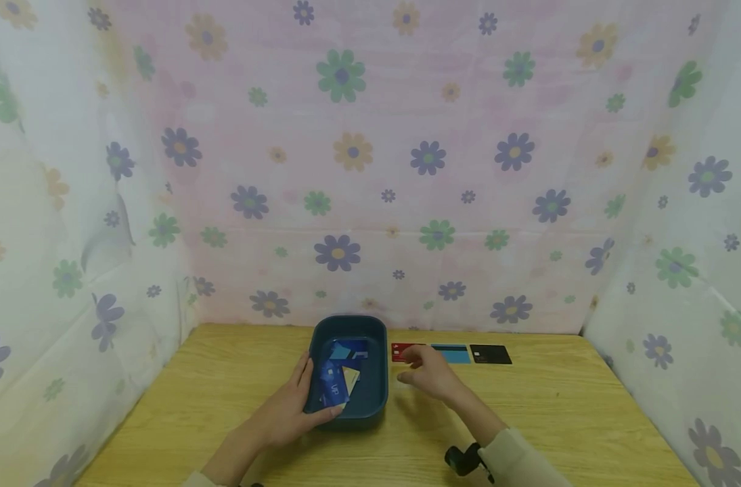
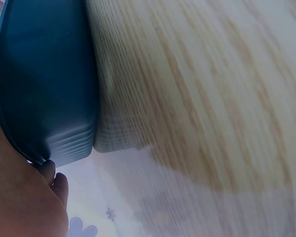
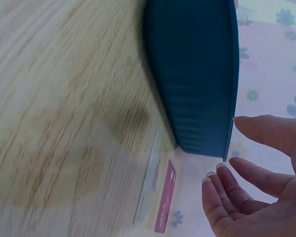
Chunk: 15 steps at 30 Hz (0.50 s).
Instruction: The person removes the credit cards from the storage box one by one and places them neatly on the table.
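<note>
Left hand (image 2: 24, 197) gripping dark teal bin (image 2: 49, 74) at its rim, wood-grain tabletop (image 2: 197, 89) alongside, flowered cloth (image 2: 91, 212) beyond

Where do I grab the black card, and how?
Probably pinch the black card by its short right edge, coming from the right. It's thin and lies flat on the table, so slipping a fingertip under that edge might help lift it. The blue card sits close on its left, but no card lies on its right.

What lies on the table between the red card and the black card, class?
A blue card lies between the red card and the black card, seen in the head view.
</note>
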Each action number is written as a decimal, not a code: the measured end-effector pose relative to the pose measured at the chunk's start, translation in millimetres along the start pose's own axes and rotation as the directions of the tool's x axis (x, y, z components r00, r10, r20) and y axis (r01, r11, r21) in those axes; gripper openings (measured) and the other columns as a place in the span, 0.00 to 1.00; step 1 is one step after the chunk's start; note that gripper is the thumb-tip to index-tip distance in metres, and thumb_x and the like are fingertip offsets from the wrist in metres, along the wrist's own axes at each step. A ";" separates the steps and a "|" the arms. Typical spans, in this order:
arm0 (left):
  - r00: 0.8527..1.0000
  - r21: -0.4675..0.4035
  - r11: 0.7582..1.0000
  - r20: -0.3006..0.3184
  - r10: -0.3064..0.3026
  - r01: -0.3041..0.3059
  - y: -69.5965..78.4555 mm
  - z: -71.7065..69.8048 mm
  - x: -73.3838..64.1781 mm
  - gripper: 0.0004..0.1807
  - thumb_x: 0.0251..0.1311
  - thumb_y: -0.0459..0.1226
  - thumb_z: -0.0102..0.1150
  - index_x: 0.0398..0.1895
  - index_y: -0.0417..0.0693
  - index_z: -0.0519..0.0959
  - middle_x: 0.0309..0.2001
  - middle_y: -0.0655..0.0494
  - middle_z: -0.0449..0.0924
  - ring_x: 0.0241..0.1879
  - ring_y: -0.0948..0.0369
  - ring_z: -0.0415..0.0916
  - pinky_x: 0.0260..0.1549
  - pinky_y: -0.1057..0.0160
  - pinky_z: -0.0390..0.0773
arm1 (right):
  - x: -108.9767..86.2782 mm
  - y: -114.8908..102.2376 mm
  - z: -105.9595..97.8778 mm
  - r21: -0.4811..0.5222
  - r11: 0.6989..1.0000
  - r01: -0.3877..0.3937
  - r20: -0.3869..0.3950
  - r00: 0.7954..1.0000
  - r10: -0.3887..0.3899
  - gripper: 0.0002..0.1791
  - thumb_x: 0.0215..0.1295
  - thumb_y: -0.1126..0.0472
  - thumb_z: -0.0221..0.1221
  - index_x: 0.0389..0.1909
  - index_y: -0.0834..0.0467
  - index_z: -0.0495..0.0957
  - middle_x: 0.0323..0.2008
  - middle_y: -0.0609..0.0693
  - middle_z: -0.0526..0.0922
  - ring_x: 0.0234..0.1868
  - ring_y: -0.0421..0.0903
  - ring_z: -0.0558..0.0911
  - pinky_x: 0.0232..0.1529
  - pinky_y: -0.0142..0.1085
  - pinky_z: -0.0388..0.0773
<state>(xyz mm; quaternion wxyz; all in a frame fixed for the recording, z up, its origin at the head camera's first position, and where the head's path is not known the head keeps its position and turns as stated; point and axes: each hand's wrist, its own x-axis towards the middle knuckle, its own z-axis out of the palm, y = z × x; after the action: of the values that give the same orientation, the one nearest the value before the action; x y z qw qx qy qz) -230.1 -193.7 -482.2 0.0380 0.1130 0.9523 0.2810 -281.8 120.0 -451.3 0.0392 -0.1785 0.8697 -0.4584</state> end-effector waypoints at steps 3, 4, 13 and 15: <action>1.000 0.005 1.000 0.001 -0.004 0.004 0.6 -0.4 0.3 0.69 0.56 0.75 0.55 0.83 0.39 0.39 0.83 0.43 0.29 0.77 0.37 0.49 0.69 0.37 0.62 | -0.7 -5.5 3.0 0.004 1.000 0.027 0.007 1.000 -0.027 0.19 0.62 0.66 0.69 0.54 0.66 0.81 0.53 0.64 0.81 0.52 0.60 0.80 0.51 0.54 0.80; 1.000 0.007 1.000 0.000 -0.005 0.005 0.9 -0.5 0.2 0.69 0.56 0.75 0.55 0.83 0.39 0.39 0.83 0.43 0.29 0.77 0.37 0.49 0.69 0.37 0.62 | -1.0 -7.2 4.1 0.007 0.999 0.035 0.010 0.999 -0.035 0.19 0.62 0.66 0.69 0.54 0.66 0.81 0.53 0.64 0.81 0.52 0.60 0.80 0.51 0.54 0.80; 1.000 -0.002 1.000 -0.002 0.003 -0.003 3.1 -1.8 -0.2 0.69 0.56 0.75 0.56 0.83 0.38 0.39 0.83 0.42 0.30 0.77 0.36 0.51 0.68 0.36 0.63 | -1.8 -18.5 12.5 0.041 0.995 0.086 0.028 0.996 -0.087 0.22 0.62 0.65 0.69 0.54 0.70 0.79 0.50 0.64 0.82 0.50 0.60 0.80 0.47 0.51 0.82; 1.000 -0.003 1.000 -0.002 0.001 -0.001 3.5 -2.1 -0.2 0.69 0.55 0.75 0.55 0.83 0.38 0.39 0.83 0.42 0.30 0.77 0.36 0.51 0.68 0.36 0.63 | -1.6 -20.4 14.5 0.043 0.994 0.101 0.038 0.994 -0.103 0.21 0.63 0.65 0.69 0.54 0.69 0.79 0.50 0.64 0.82 0.49 0.58 0.81 0.46 0.49 0.82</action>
<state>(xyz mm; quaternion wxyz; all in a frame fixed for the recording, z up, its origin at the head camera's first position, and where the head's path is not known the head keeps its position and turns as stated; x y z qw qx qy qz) -229.5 -192.0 -478.6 0.0372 0.1133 0.9518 0.2827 -271.4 98.7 -443.2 0.0368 -0.2311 0.8489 -0.4740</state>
